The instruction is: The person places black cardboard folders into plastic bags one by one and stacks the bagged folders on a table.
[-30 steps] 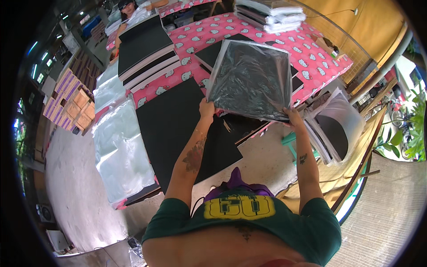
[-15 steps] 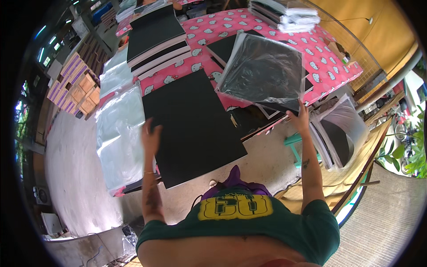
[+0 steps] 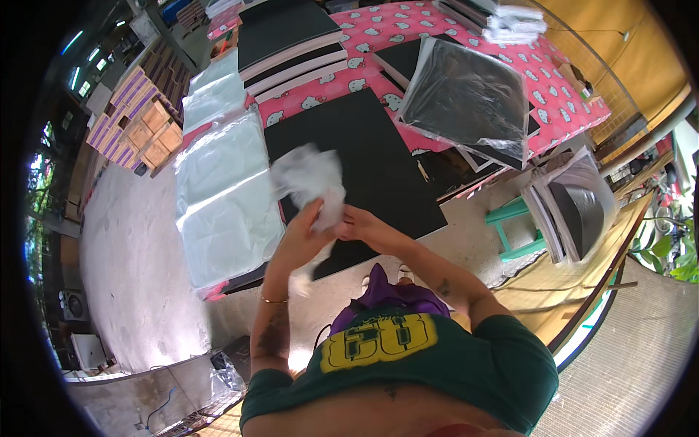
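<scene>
Both my hands meet in front of my chest on a crumpled clear plastic bag (image 3: 312,182). My left hand (image 3: 302,231) grips its lower part and my right hand (image 3: 358,222) pinches it from the right side. Under the bag lies a large black board (image 3: 371,164) on the pink patterned table (image 3: 553,95). A black board wrapped in clear plastic (image 3: 466,98) rests on a stack at the right of the table, out of my hands.
A pile of flat clear bags (image 3: 222,189) lies left of the black board. Stacks of black-and-white boards (image 3: 291,44) stand at the back. A green stool (image 3: 513,229) and a leaning stack of wrapped boards (image 3: 575,207) are at the right. Cardboard boxes (image 3: 135,124) line the left.
My right hand let the wrapped board down on the right stack. My left hand reached left, took a clear bag, and both hands now hold it.
</scene>
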Demonstrator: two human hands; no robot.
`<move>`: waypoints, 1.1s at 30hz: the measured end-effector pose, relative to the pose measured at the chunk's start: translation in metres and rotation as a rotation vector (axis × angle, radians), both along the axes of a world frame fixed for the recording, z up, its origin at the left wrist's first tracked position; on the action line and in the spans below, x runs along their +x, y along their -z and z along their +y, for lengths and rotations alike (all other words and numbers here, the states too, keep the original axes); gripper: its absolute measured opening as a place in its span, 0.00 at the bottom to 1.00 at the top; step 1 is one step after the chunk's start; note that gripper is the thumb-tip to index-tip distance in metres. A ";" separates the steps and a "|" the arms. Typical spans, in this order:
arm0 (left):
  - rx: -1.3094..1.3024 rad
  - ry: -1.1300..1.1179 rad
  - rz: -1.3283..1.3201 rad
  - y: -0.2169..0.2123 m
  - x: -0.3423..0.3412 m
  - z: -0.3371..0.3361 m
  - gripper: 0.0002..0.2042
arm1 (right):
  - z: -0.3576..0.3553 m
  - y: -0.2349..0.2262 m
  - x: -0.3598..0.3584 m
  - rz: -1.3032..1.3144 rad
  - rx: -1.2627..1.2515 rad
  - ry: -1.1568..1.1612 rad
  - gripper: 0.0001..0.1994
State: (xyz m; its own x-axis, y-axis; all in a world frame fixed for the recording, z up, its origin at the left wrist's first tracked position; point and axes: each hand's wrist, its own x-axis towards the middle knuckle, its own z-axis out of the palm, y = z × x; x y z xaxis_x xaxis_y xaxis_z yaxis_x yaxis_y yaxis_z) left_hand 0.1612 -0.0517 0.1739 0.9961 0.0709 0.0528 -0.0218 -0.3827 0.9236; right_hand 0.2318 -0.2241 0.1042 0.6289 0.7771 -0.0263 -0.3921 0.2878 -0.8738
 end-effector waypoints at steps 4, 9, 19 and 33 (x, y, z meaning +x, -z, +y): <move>0.641 -0.036 -0.604 -0.014 0.018 0.012 0.17 | 0.015 -0.015 0.017 -0.021 0.027 -0.038 0.17; -0.058 -0.262 0.130 0.027 0.040 0.075 0.14 | -0.061 -0.046 0.105 -0.349 -0.482 0.675 0.11; 0.632 -0.215 -0.493 0.017 0.027 0.044 0.24 | -0.031 0.007 0.064 -0.392 -0.324 0.313 0.09; 1.054 -0.184 -0.609 0.036 0.009 -0.026 0.04 | -0.021 -0.005 0.077 -1.495 -1.189 0.423 0.21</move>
State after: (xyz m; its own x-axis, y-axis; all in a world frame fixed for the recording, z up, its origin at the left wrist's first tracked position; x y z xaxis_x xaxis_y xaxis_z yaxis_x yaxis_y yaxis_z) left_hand 0.1699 -0.0773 0.1380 0.7683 -0.1510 0.6220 -0.2077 -0.9780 0.0191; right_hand 0.3085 -0.2448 0.1095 0.7493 0.5871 0.3065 0.6502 -0.7400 -0.1722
